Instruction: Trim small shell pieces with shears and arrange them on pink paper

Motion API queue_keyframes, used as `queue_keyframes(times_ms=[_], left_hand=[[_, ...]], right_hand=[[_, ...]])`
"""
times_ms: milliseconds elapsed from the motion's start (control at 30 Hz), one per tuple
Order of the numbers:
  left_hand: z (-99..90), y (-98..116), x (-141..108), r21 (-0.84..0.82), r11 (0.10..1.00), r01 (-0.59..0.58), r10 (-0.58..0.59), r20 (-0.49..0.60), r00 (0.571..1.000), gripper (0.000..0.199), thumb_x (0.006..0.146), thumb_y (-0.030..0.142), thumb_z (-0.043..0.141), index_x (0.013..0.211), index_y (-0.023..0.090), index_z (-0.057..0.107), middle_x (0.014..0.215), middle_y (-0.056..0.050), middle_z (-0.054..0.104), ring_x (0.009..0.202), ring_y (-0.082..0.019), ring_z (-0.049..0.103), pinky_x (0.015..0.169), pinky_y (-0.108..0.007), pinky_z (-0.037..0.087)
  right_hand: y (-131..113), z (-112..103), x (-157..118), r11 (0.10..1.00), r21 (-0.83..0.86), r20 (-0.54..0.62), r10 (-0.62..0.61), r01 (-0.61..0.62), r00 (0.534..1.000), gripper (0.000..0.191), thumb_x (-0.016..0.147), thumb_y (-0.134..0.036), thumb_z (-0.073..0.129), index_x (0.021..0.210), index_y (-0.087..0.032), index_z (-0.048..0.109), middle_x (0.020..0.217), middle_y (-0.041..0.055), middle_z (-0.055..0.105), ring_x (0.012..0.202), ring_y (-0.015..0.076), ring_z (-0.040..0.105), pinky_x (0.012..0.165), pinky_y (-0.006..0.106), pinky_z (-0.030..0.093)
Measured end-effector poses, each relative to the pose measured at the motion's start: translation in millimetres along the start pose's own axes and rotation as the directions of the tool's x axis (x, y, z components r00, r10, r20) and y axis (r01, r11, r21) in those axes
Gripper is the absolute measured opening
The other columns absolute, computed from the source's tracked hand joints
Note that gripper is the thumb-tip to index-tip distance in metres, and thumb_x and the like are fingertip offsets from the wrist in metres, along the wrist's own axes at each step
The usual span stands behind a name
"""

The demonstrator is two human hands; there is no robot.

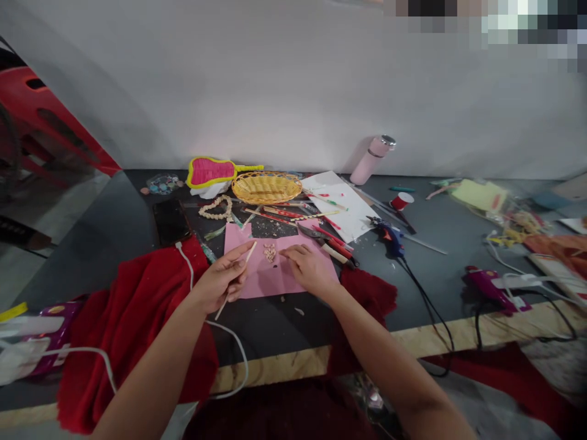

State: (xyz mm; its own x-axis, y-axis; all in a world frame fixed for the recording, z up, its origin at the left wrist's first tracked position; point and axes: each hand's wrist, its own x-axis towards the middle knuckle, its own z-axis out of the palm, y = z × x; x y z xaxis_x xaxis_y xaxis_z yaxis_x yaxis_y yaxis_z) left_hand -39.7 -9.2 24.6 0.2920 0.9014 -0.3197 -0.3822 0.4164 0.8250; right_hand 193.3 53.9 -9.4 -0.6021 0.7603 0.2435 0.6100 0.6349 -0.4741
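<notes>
My left hand (223, 278) is closed around a thin pale stick (250, 250), which slants with its upper end past my fingertips and its lower end below my palm. Beneath both hands lies a sheet of pink paper (261, 287) with a fold down its middle. A small heap of pale beige pieces (269, 252), like seeds or beads, sits on the paper between my hands. Just right of that heap is my right hand (305, 266), its fingers bent and the fingertips drawn together. Whatever those fingertips pinch is too small to make out.
Behind the paper stand a yellow woven basket (266, 188) and a heart of pale pieces (216, 208). A phone (170, 221) and red cloth (151, 287) lie left. To the right are scissors (328, 244), a blue glue gun (389, 238) with its cord, and a pink bottle (372, 160).
</notes>
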Motion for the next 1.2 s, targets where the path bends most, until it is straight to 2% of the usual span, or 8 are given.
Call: queue_keyframes(times_ms=[100,200,467,633,900,1000,1100,1200], left_hand=[[-2.3,-1.7,0.9,-0.035,0.999,-0.026,0.026,0.023,0.999,0.064,0.082,0.025,0.06,0.141,0.027,0.034,0.057,0.007,0.045,0.035,-0.002,0.029,0.031,-0.012,0.03],[-4.9,-2.5,1.3,-0.06,0.998,-0.026,0.028,0.037,0.999,0.063,0.084,0.023,0.058,0.141,0.027,0.033,0.056,0.007,0.045,0.033,-0.002,0.028,0.031,-0.012,0.03],[-6.0,-7.0,6.3,-0.143,0.989,-0.037,0.039,0.012,0.999,0.059,0.083,0.02,0.058,0.138,0.025,0.037,0.065,0.004,0.053,0.038,-0.003,0.038,0.036,-0.014,0.034],[-5.9,-11.2,10.1,-0.168,0.985,-0.028,0.024,-0.025,0.999,0.058,0.081,0.015,0.061,0.135,0.023,0.041,0.07,0.002,0.056,0.038,-0.001,0.036,0.035,-0.012,0.028],[-8.3,-11.6,11.8,-0.168,0.985,-0.025,0.018,-0.039,0.999,0.06,0.079,0.016,0.063,0.135,0.022,0.041,0.068,0.002,0.056,0.038,-0.002,0.037,0.035,-0.013,0.027],[-4.0,-10.4,10.5,-0.173,0.985,-0.009,0.003,-0.036,0.999,0.064,0.076,0.016,0.066,0.135,0.019,0.042,0.065,0.002,0.056,0.04,-0.003,0.038,0.038,-0.014,0.028],[0.1,-9.4,6.8,-0.157,0.988,-0.006,0.006,0.0,1.0,0.063,0.075,0.018,0.068,0.133,0.018,0.044,0.064,0.002,0.055,0.043,-0.004,0.039,0.041,-0.015,0.028],[3.3,-7.1,2.0,-0.045,0.999,-0.024,0.024,-0.004,1.0,0.056,0.076,0.022,0.067,0.129,0.02,0.05,0.07,0.001,0.056,0.045,-0.004,0.038,0.04,-0.016,0.024]], right_hand=[[-7.0,2.5,9.6,0.978,-0.163,0.142,-0.11,0.133,0.984,0.035,0.087,-0.005,0.043,0.115,-0.019,0.06,0.109,0.008,0.062,0.103,0.0197,0.05,0.094,0.033,0.038],[-12.1,2.7,19.2,0.951,-0.247,0.215,-0.132,0.185,0.968,0.031,0.088,-0.009,0.047,0.112,-0.02,0.063,0.109,0.0078,0.062,0.103,0.0204,0.049,0.093,0.034,0.037],[-9.2,-6.7,31.1,0.945,-0.284,0.159,-0.122,0.164,0.98,0.022,0.089,-0.012,0.047,0.101,-0.015,0.065,0.102,0.0087,0.064,0.094,0.0197,0.054,0.089,0.034,0.04],[-15.6,-4.3,33.5,0.961,-0.211,0.242,-0.126,0.179,0.962,0.022,0.091,-0.014,0.047,0.105,-0.019,0.064,0.102,0.0054,0.065,0.1,0.0173,0.054,0.091,0.03,0.039],[-18.8,-2.7,41.8,0.933,-0.299,0.303,-0.107,0.201,0.947,0.021,0.089,-0.009,0.047,0.099,-0.016,0.064,0.097,0.0087,0.066,0.099,0.0205,0.055,0.09,0.033,0.039],[-20.4,-6.9,35.8,0.974,-0.198,0.176,-0.071,0.106,0.982,0.02,0.089,-0.009,0.045,0.094,-0.016,0.063,0.096,0.0084,0.065,0.097,0.0194,0.055,0.089,0.032,0.04],[-23.6,-11.0,21.5,0.995,0.07,0.015,0.072,-0.073,0.997,0.014,0.089,-0.016,0.046,0.09,-0.018,0.06,0.091,0.004,0.063,0.085,0.0154,0.056,0.079,0.028,0.043],[-27.0,-12.8,7.2,0.892,0.394,-0.017,0.248,-0.222,0.968,0.009,0.087,-0.026,0.049,0.086,-0.02,0.057,0.079,-0.0007,0.06,0.069,0.0124,0.054,0.063,0.024,0.043]])
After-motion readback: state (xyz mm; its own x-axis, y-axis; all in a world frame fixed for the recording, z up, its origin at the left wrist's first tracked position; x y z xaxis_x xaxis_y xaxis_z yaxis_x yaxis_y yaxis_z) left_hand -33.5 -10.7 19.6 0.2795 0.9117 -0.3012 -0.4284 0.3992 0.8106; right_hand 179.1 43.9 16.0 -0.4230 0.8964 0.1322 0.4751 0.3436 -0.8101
